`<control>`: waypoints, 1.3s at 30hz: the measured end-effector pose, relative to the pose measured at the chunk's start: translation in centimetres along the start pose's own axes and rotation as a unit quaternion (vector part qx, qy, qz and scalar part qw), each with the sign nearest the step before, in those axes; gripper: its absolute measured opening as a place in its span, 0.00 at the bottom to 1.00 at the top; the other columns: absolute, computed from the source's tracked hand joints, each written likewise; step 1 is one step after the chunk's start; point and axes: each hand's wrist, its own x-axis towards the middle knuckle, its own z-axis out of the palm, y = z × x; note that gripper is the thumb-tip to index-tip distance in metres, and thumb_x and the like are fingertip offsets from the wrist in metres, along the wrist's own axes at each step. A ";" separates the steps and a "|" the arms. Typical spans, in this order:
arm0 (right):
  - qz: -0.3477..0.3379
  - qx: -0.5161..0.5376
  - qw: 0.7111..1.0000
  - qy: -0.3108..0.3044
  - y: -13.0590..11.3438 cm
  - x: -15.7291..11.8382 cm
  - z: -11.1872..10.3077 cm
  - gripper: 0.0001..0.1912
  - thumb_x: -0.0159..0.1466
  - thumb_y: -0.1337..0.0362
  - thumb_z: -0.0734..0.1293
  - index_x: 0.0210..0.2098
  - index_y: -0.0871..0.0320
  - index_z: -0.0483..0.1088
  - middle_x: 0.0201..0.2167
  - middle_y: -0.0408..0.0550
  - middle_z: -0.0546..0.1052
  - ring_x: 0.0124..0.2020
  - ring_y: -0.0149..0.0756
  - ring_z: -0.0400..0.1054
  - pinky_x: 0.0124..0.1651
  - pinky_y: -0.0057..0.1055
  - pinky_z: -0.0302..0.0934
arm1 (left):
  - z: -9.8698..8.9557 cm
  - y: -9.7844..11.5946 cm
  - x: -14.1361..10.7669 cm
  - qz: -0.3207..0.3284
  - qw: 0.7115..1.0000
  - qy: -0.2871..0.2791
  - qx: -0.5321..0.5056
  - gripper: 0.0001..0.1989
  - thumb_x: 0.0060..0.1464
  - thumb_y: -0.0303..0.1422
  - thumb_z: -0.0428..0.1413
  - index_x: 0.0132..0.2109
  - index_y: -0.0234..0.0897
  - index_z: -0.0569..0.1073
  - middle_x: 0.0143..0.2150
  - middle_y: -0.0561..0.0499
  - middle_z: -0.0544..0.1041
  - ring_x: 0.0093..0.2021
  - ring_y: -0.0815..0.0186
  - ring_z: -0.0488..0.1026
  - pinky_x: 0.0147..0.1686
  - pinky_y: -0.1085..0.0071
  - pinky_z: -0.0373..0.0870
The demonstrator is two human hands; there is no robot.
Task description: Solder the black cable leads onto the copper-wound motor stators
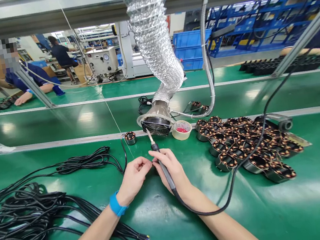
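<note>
My right hand (pixel 171 171) is closed around a soldering iron (pixel 165 171), its tip pointing up and away from me, its cord looping off to the right. Close beside it, my left hand (pixel 134 179), with a blue wristband (pixel 117 204), has thumb and forefinger pinched together. Whatever sits between those fingertips is too small to make out. Both hands' fingertips nearly meet above the green bench. A single wound motor stator (pixel 130 138) with a black cable (pixel 124 154) stands just beyond my left hand. The cable runs down behind that hand.
A fume duct (pixel 153 35) hangs ahead, ending in a grilled hood (pixel 157 124). A round tub (pixel 181 130) with red contents stands beside it. Many copper-wound stators (pixel 243 143) crowd the right; coiled black cables (pixel 26 220) cover the left. People work across the bench.
</note>
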 end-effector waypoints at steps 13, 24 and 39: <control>0.008 -0.021 1.000 -0.019 0.3 -0.8 -0.4 0.25 0.68 0.75 0.56 0.62 0.50 0.62 0.46 0.51 0.67 0.42 0.34 0.70 0.48 0.33 0.69 | -0.9 0.5 0.0 -0.009 0.997 -0.078 0.027 0.19 0.59 0.48 0.54 0.36 0.34 0.68 0.26 0.58 0.62 0.22 0.74 0.59 0.22 0.75 0.57; 0.008 -0.010 1.000 -0.012 -0.4 -0.9 -0.3 0.22 0.69 0.74 0.59 0.59 0.50 0.64 0.45 0.50 0.67 0.42 0.32 0.70 0.48 0.31 0.69 | -0.7 0.2 -0.1 -0.048 0.998 -0.042 0.006 0.17 0.57 0.45 0.55 0.32 0.34 0.68 0.25 0.58 0.60 0.22 0.75 0.50 0.20 0.76 0.47; 0.078 0.032 0.996 0.033 -0.5 -0.5 -0.5 0.20 0.64 0.74 0.61 0.54 0.52 0.65 0.43 0.48 0.72 0.42 0.34 0.74 0.49 0.35 0.70 | -1.2 0.2 0.1 -0.103 0.992 -0.073 -0.028 0.15 0.54 0.43 0.56 0.32 0.34 0.69 0.24 0.59 0.59 0.20 0.77 0.49 0.19 0.76 0.42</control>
